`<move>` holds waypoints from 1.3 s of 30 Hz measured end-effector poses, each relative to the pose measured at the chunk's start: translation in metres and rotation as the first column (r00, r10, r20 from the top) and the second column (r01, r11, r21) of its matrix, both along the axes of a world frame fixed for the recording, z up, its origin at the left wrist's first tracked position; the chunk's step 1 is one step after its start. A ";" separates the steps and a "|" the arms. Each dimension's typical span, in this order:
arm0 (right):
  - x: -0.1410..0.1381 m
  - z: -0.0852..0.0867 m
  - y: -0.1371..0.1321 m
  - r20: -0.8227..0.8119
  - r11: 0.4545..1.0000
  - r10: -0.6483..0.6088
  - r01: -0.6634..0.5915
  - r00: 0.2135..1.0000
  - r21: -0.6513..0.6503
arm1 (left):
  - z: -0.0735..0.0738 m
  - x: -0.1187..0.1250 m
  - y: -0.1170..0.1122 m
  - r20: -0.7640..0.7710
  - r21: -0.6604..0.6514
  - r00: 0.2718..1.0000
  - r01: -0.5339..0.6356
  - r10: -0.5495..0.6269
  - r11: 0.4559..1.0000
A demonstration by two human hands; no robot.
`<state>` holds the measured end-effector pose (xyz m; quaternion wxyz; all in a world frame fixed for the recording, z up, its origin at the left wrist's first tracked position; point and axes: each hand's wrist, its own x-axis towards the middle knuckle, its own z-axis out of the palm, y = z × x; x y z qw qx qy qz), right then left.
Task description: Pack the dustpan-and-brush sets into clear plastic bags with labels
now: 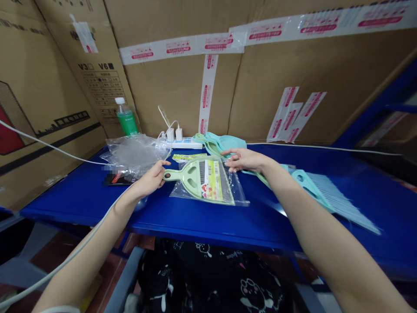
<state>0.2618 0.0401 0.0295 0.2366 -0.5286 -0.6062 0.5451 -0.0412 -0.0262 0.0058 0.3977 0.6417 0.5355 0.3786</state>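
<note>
A light green dustpan [192, 177] lies on the blue table, partly inside a clear plastic bag [239, 198]. Dark brush bristles and a printed yellow-and-white card [213, 180] show against the pan. My left hand [151, 179] is closed at the end of the dustpan's handle, which sticks out of the bag on the left. Over the bag's far right corner, my right hand [244, 160] is held with its fingers apart and slightly bent; whether the fingertips touch the plastic is unclear. Just beyond it are stacked green and light blue dustpans [233, 142].
Light blue brushes [325, 193] lie to the right, partly behind my right forearm. Clear plastic bags [137, 152] are piled at the left near a green bottle [126, 118]. A power strip [185, 143] sits against the cardboard wall [176, 87]. A white cable [78, 252] crosses my left arm.
</note>
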 end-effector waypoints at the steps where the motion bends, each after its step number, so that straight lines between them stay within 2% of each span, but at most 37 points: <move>1: 0.001 0.001 0.000 0.052 1.000 0.010 -0.011 0.999 0.019 | 0.000 0.000 0.000 -0.025 0.010 1.000 0.002 -0.001 1.000; 7: 0.007 0.004 -0.001 0.349 0.986 0.058 -0.108 0.935 0.126 | 0.000 0.000 0.000 -0.238 0.088 0.971 0.036 -0.014 0.995; 13: 0.011 0.011 -0.008 0.462 0.968 0.187 -0.242 0.867 0.062 | 0.000 0.001 0.001 -0.406 0.204 0.913 0.055 0.034 0.977; 16: 0.012 0.017 -0.012 0.578 0.951 0.214 -0.302 0.787 0.059 | 0.000 0.001 0.001 -0.475 0.256 0.878 0.076 0.057 0.964; 18: 0.011 0.020 -0.013 0.672 0.921 0.191 -0.368 0.715 0.130 | -0.001 0.002 0.001 -0.506 0.335 0.858 0.102 0.087 0.937; 20: 0.007 0.020 -0.012 0.734 0.868 0.130 -0.435 0.666 0.240 | -0.001 0.004 0.000 -0.524 0.443 0.841 0.134 0.135 0.886; 23: -0.005 0.013 -0.010 0.737 0.772 0.037 -0.487 0.675 0.407 | 0.000 0.008 -0.004 -0.541 0.547 0.823 0.187 0.174 0.816; 25: -0.014 0.007 -0.010 0.720 0.708 0.009 -0.513 0.694 0.485 | 0.001 0.012 -0.008 -0.561 0.562 0.818 0.263 0.128 0.785; 27: -0.020 0.001 -0.010 0.715 0.688 0.034 -0.535 0.698 0.490 | 0.003 0.016 -0.012 -0.585 0.543 0.811 0.385 0.007 0.746; 30: -0.022 -0.002 -0.010 0.718 0.708 0.076 -0.544 0.692 0.450 | 0.005 0.020 -0.015 -0.605 0.477 0.773 0.543 -0.191 0.691; 32: -0.019 0.000 -0.010 0.721 0.731 0.088 -0.536 0.687 0.422 | 0.005 0.019 -0.015 -0.601 0.449 0.763 0.569 -0.238 0.689; 36: -0.013 0.009 -0.011 0.719 0.795 0.153 -0.517 0.678 0.319 | 0.002 0.016 -0.010 -0.600 0.438 0.774 0.529 -0.201 0.727; 39: -0.012 0.015 -0.016 0.737 0.816 0.214 -0.532 0.641 0.226 | 0.000 0.014 -0.006 -0.607 0.454 0.781 0.493 -0.147 0.742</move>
